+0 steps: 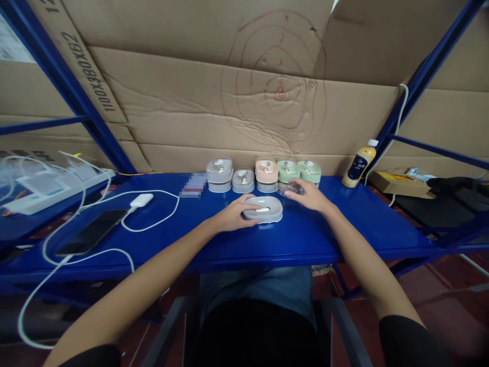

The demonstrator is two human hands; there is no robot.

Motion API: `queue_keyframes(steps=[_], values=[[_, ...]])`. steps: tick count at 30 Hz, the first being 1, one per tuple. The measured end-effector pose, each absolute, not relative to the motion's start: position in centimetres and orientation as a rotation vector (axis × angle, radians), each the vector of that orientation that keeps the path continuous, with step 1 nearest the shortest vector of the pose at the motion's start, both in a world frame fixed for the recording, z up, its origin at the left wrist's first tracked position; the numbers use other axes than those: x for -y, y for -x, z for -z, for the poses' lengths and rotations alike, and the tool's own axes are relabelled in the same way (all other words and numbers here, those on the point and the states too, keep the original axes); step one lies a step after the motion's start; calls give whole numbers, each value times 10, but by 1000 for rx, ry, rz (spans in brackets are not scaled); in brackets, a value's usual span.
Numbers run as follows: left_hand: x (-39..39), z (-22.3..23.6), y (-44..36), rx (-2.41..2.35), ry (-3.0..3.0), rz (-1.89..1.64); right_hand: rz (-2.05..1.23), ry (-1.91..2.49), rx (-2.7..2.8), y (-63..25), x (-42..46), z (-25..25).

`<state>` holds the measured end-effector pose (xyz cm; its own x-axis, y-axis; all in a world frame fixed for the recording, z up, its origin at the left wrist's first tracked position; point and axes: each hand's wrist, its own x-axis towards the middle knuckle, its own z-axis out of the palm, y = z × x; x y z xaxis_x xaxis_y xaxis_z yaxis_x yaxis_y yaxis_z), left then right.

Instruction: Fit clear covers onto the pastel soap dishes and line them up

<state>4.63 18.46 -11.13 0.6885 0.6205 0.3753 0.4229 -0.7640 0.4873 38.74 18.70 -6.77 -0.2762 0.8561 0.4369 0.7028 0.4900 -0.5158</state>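
A light grey oval plastic box [272, 216] sits on the blue table in front of me, with a small white piece lying across its middle. My left hand [234, 213] is closed around the box's left end, thumb and fingers on opposite sides. To the right and slightly behind, my right hand [308, 194] grips a clear plastic lid [281, 188], seen only in part. Behind the lid stands a green box [288, 169] in a row of lidded boxes: a grey one [219, 173] at the left, a lower grey one [243, 181], and a peach one [266, 172].
A yellow drink bottle [359, 164] stands at the back right. On the left lie a phone [93, 233], a white charger [141, 200] and looping white cables. Cardboard [183, 112] walls the back of the blue table [237, 250]; blue posts [110, 137] frame it.
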Motion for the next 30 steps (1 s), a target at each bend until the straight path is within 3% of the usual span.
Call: queue_keyframes(steps=[18, 30], values=[[-200, 104, -25, -1159, -2429, -927, -403, 1453, 2211, -402, -196, 79], [-187, 101, -31, -1056, -2471, -948, -275, 1499, 2122, -397, -191, 74]])
